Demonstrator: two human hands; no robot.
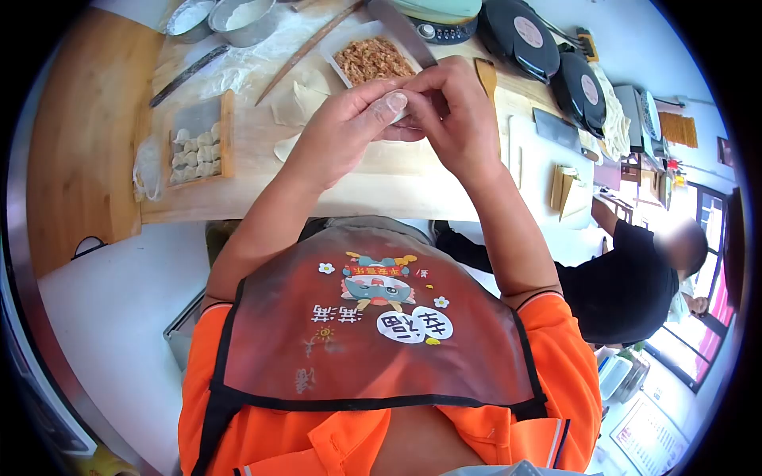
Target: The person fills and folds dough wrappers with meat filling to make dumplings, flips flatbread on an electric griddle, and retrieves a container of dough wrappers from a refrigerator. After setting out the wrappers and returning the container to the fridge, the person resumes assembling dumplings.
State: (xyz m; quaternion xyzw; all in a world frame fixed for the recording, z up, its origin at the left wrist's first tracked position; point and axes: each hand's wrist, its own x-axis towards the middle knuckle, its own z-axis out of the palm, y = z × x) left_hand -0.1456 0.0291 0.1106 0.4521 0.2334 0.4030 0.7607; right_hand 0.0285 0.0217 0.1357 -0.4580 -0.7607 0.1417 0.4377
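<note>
My left hand (349, 127) and my right hand (456, 111) meet above the table's front part, fingers closed around a small piece of pale dough (399, 116), mostly hidden by the fingers. Just beyond them sits a white tray of minced filling (371, 60), with a wide blade (403, 33) lying across its right side. Thin dough sheets (300, 101) lie on the board left of my hands, one partly behind my left wrist. A wooden-framed tray (228, 143) at the left holds several rows of folded dumplings (197, 154).
Flour bowls (243, 14), a dark stick (189, 75) and a long rolling pin (308, 52) lie at the back left. Round black appliances (520, 36), a cleaver (557, 129) and a white board (540, 170) are on the right. Another person (619, 282) is beyond the table at right.
</note>
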